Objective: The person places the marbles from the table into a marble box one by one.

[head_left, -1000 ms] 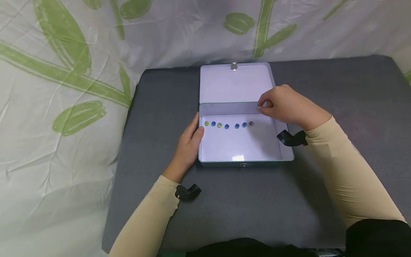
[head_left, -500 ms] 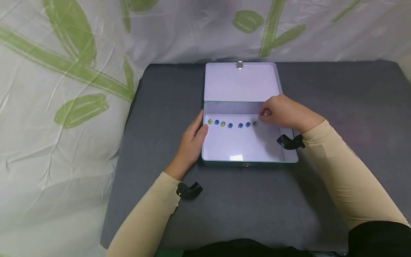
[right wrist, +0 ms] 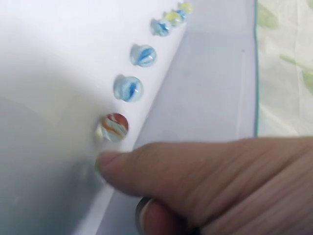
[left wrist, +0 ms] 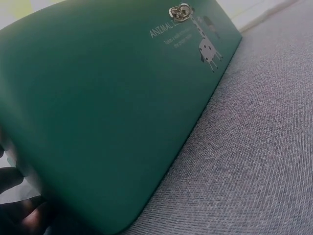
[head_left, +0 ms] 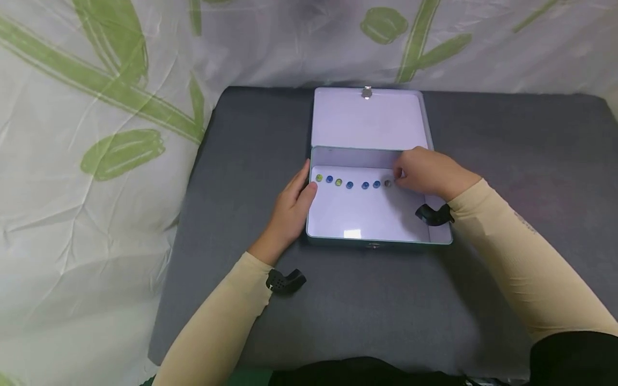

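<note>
A green tin box with a white inside lies with its lid folded back. Several glass marbles stand in a row near its back wall: yellow ones, blue ones and, at the right end, a red-and-orange swirled marble. My right hand is inside the box just right of that marble. Its thumb and finger pinch a small marble, mostly hidden, with a green sliver showing by the thumb tip. My left hand rests on the box's left side, fingers straight along the outside, thumb at the rim.
The box sits on a grey cloth-covered table. A white curtain with green leaf prints hangs behind and to the left. Metal clasp parts show on the lid's far edge and on the front wall.
My right hand has lowered from the back wall toward the box floor, closer to the row's right end. The left hand stays on the box. The head view has shifted slightly.
</note>
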A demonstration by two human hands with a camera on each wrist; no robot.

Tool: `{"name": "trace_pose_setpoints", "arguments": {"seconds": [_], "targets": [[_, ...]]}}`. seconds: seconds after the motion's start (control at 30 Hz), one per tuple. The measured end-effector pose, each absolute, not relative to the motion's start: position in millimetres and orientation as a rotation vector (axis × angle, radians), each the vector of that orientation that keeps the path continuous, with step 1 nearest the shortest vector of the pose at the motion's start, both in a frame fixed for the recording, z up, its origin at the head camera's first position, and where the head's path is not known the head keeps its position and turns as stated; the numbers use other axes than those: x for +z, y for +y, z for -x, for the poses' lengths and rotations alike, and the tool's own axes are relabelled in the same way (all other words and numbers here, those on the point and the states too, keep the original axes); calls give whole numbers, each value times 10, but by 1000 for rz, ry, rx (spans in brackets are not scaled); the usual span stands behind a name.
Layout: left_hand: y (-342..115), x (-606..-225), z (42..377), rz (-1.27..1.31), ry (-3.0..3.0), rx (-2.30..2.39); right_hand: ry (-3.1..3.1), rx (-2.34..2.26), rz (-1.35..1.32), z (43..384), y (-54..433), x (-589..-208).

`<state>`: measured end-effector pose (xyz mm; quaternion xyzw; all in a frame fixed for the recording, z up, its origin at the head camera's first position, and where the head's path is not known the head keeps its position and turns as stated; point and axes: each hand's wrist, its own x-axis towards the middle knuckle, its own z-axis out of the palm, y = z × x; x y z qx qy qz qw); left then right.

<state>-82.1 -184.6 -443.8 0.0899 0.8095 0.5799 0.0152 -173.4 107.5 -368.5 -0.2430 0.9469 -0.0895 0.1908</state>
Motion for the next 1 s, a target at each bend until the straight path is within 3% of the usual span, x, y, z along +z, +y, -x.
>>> {"name": "trace_pose_setpoints", "arguments": {"seconds": [0.33,1.0], "targets": [[-1773,-4434,853,-300,2519,1796,2686,-163,604,1693,1147,-3694],[-1909,-4474,849,-273,2465,1821,2739,-468,632,1374,1402,-3405]]}}
